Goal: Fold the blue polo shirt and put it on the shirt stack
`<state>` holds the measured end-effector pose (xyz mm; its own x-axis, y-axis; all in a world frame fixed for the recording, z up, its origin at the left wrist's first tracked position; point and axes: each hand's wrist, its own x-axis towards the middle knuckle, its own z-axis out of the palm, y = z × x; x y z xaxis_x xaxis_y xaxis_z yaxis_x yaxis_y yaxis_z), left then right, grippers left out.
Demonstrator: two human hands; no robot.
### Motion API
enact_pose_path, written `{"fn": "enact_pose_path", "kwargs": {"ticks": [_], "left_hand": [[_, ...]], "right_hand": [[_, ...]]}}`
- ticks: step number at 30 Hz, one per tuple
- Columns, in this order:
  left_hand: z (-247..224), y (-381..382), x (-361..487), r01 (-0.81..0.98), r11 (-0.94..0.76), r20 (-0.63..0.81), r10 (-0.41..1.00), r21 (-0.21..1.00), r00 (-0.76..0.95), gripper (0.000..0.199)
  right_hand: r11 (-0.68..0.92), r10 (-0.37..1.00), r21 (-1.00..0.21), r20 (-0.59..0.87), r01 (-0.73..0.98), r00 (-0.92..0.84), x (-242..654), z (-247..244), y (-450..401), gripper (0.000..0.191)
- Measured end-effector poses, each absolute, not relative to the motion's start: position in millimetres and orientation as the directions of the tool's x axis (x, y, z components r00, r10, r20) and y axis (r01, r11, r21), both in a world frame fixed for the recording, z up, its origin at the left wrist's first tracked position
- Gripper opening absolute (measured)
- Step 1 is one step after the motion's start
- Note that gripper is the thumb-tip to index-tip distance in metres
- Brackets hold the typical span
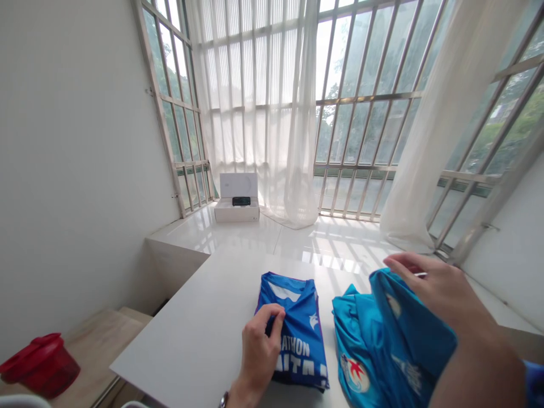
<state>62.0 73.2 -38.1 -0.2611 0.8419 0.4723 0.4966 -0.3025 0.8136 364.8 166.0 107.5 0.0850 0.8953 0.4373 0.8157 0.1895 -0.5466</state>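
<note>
A dark blue shirt [297, 323] with white lettering lies folded into a rectangle on the white table [191, 323]. Over its left side is my left hand [261, 345], thumb and forefinger pinched together at the fabric; whether cloth is between them is too small to tell. To the right, a teal shirt [361, 340] with a red and white emblem lies crumpled. My right hand [429, 283] grips the upper part of this teal shirt and holds it raised, so the cloth hangs in a fold below the fingers.
An open white box [237, 213] with a dark device [241, 201] stands on the window ledge [289, 243]. White curtains [293, 141] hang before barred windows. At the lower left, a red container [42, 368] rests on a wooden surface [102, 345] below the table's edge.
</note>
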Motion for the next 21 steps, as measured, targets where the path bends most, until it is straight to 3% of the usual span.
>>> {"fn": "enact_pose_path", "kwargs": {"ticks": [3, 7, 9, 11, 14, 17, 21], "left_hand": [[-17.5, 77.6, 62.0, 0.366, -0.353, 0.482, 0.796, 0.861, -0.365, 0.028], [32.5, 81.0, 70.8, 0.246, -0.462, 0.523, 0.737, 0.852, -0.428, 0.030], [53.1, 79.2, 78.4, 0.215, -0.531, 0.571, 0.721, 0.819, -0.393, 0.028], [63.5, 76.3, 85.8, 0.215, -0.590, 0.626, 0.699, 0.778, -0.347, 0.025], [60.7, 74.3, 92.2, 0.239, -0.638, 0.681, 0.671, 0.732, -0.293, 0.021], [47.9, 77.2, 92.3, 0.286, -0.619, 0.681, 0.687, 0.732, -0.255, 0.019], [30.5, 83.2, 85.8, 0.397, -0.488, 0.580, 0.801, 0.777, -0.149, 0.016]], "right_hand": [[0.355, 0.935, -0.581, 0.200, 0.733, -0.294, 326.3, 103.8, 163.5, 0.044], [0.563, 0.762, -0.656, 0.176, 0.503, -0.623, 269.5, 111.6, 141.2, 0.064], [0.635, 0.672, -0.658, 0.210, 0.406, -0.710, 250.3, 117.2, 130.7, 0.045], [0.695, 0.642, -0.609, 0.289, 0.382, -0.710, 241.6, 120.6, 126.0, 0.021], [0.734, 0.629, -0.556, 0.341, 0.389, -0.699, 245.2, 121.5, 128.4, 0.034], [0.727, 0.654, -0.540, 0.356, 0.424, -0.668, 257.2, 121.6, 134.0, 0.033], [0.728, 0.683, -0.542, 0.627, 0.421, -0.374, 270.1, 122.1, 143.2, 0.025]]}}
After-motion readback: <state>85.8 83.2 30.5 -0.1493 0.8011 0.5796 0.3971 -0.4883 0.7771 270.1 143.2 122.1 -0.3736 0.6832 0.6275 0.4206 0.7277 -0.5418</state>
